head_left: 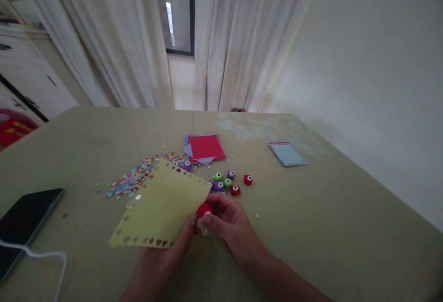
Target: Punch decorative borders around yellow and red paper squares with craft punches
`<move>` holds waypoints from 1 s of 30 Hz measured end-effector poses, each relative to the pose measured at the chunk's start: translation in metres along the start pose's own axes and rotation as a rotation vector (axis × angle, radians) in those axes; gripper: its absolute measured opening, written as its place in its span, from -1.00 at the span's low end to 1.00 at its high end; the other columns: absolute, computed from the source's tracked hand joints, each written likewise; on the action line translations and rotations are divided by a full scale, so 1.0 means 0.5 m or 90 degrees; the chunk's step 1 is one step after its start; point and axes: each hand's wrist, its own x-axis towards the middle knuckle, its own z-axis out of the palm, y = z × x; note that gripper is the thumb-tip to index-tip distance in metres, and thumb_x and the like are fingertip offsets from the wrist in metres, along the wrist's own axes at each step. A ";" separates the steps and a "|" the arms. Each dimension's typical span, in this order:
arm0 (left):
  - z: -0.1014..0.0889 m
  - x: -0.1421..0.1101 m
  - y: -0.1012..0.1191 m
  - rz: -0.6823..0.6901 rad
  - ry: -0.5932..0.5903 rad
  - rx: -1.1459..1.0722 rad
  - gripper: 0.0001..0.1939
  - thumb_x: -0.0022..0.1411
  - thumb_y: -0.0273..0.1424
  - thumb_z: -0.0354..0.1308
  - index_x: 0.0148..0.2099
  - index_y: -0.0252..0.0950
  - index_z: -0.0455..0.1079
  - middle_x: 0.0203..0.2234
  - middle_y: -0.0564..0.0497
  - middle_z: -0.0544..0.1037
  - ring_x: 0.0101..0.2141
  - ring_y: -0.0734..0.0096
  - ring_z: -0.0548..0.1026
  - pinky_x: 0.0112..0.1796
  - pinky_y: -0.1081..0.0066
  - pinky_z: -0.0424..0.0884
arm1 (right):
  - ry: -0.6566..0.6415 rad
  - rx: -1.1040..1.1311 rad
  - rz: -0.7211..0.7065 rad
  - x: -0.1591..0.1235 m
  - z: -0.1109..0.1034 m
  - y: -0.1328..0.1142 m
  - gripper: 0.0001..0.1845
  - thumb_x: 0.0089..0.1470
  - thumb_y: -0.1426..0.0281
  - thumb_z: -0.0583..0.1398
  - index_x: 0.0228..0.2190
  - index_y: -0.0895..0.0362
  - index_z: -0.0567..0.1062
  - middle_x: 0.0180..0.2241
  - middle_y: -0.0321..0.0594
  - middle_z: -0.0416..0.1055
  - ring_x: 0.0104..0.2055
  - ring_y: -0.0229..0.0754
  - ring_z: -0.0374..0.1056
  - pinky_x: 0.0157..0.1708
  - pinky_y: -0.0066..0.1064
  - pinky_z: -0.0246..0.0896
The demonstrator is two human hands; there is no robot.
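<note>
A yellow sheet of paper [169, 200] with small shapes punched along its edges is held up off the table by my left hand [166, 256], thumb on top near the right edge. My right hand [230, 221] is closed around a red craft punch [205, 209], which sits at the paper's right edge by my left thumb. Whether the paper lies inside the punch's slot I cannot tell. Just beyond are several small punches in green [218, 177], purple [230, 174] and red [248, 180]. A few yellow cut-outs [205, 232] lie below my right fingers.
Colourful paper confetti [134, 177] is heaped at the left behind the sheet. A stack of red, purple and blue paper [207, 146] lies at the back, pale blue punched sheets [288, 154] to the right. A phone [24, 219] with a white cable [44, 254] rests at the left.
</note>
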 end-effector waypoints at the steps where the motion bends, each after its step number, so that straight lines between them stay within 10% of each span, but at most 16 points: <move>1: 0.002 -0.002 -0.002 -0.001 -0.015 0.007 -0.59 0.08 0.13 0.35 -0.48 -0.08 0.57 -0.61 0.02 0.58 -0.39 0.00 0.63 -0.10 0.03 0.58 | -0.007 0.006 -0.002 0.000 0.001 0.000 -0.52 -0.11 0.17 0.60 -0.20 0.10 0.64 -0.31 -0.25 0.62 -0.26 -0.17 0.52 -0.18 -0.35 0.44; 30: 0.005 -0.005 0.015 0.024 -0.096 0.016 -0.66 0.17 0.03 0.27 -0.43 -0.09 0.57 -0.25 -0.08 0.77 -0.10 -0.02 0.70 0.09 0.00 0.59 | 0.013 0.049 0.075 -0.002 0.001 -0.011 -0.55 -0.14 0.19 0.59 -0.25 0.17 0.69 -0.38 -0.20 0.64 -0.41 -0.25 0.47 -0.33 -0.46 0.35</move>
